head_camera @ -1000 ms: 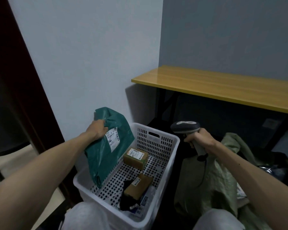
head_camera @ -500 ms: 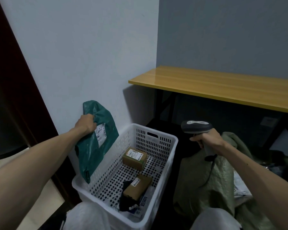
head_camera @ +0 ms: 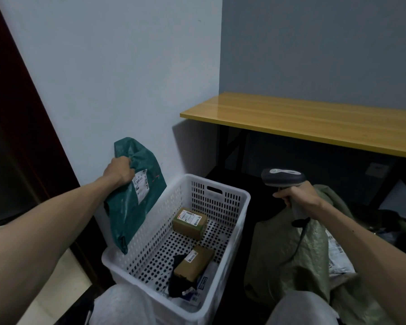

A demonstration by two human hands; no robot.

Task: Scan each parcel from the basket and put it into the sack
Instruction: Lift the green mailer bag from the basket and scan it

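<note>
Parcel in teal-green plastic (head_camera: 131,207) is hanging from the left hand (head_camera: 118,171). The fingers are clenching its crumpled upper edge, and the bag is dangling over the left side of the white perforated basket (head_camera: 240,221). Its lower corner is reaching down to about rim level; contact with the rim cannot be judged. A white shipping label (head_camera: 141,185) on the bag is facing right.

Right hand (head_camera: 298,198) is wrapping round the grip of the grey handheld scanner (head_camera: 283,178) and holding it raised above the sack (head_camera: 284,259), with the head pointing left. Scanner and bag are sitting well apart, with the basket lying low between them. A dark cable (head_camera: 299,233) is trailing down from the base of the handle across the sack.

The sack, olive-green and woven, is slumping on the floor just right of the basket. A pale mailer (head_camera: 338,261) is showing inside it, under the right forearm.

Two labelled cardboard boxes are lying in the basket — one (head_camera: 189,222) toward the far end, the other (head_camera: 193,263) nearer, resting partly on a black item (head_camera: 177,275).

A wooden table (head_camera: 314,120) is standing against the wall behind.
</note>
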